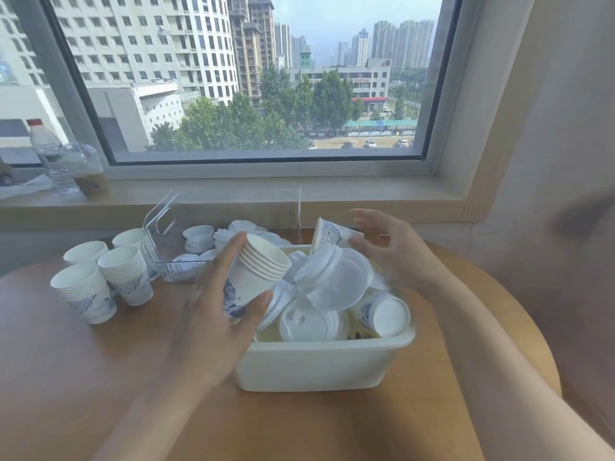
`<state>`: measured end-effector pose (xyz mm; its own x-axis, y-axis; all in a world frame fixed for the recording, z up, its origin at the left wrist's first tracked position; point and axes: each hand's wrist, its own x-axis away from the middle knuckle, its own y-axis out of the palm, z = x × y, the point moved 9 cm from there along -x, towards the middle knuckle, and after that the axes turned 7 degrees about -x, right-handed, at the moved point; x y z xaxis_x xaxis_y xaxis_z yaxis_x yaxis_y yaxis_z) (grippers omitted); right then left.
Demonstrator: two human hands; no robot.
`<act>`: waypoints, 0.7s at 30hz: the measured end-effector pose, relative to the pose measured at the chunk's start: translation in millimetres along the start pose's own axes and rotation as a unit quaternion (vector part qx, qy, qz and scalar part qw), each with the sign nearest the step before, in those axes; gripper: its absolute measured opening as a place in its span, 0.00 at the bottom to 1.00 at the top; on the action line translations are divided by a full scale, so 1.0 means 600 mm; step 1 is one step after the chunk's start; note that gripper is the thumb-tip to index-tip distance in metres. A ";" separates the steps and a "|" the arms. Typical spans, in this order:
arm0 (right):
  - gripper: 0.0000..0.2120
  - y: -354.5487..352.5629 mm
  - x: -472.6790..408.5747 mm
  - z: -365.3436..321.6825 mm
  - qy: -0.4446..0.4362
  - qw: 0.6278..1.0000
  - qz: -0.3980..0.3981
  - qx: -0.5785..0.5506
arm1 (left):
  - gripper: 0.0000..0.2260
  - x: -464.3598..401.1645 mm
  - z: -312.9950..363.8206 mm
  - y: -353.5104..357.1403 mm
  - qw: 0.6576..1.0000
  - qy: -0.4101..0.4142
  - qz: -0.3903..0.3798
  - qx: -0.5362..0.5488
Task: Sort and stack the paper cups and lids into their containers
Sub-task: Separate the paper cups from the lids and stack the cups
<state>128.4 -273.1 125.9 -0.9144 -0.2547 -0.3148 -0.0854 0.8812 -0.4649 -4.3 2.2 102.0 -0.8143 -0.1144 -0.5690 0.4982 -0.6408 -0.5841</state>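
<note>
A: Cups (256,274), nested, sit gripped in your left hand (213,314) at nine o'clock of the bin (319,364), mouth up, ready to receive.
B: Your right hand (389,251), fingers loosely curled, pinches a single cup (332,233) at twelve.

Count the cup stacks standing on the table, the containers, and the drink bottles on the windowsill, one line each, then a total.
Cup stacks on the table: 4
Containers: 2, white tub, clear bin
Bottles on the windowsill: 2
Total: 8
</note>
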 end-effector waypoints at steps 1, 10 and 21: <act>0.24 0.004 -0.003 0.003 0.006 1.000 -0.007 -0.001 | 0.34 0.000 -0.002 0.002 1.000 -0.001 0.000 -0.003; 0.19 0.009 -0.007 0.001 0.008 1.000 -0.023 0.004 | 0.35 0.002 0.001 0.003 1.000 -0.006 -0.003 -0.004; 0.16 -0.035 0.047 -0.132 -0.110 0.981 0.072 -0.140 | 0.36 0.021 0.047 -0.035 0.999 0.013 0.030 -0.014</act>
<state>73.2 -267.3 192.7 -0.8203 -0.1711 -0.5458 -0.0939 0.9815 -0.1667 -33.7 -7.1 123.3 -0.7747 -0.1318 -0.6184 0.5546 -0.6113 -0.5645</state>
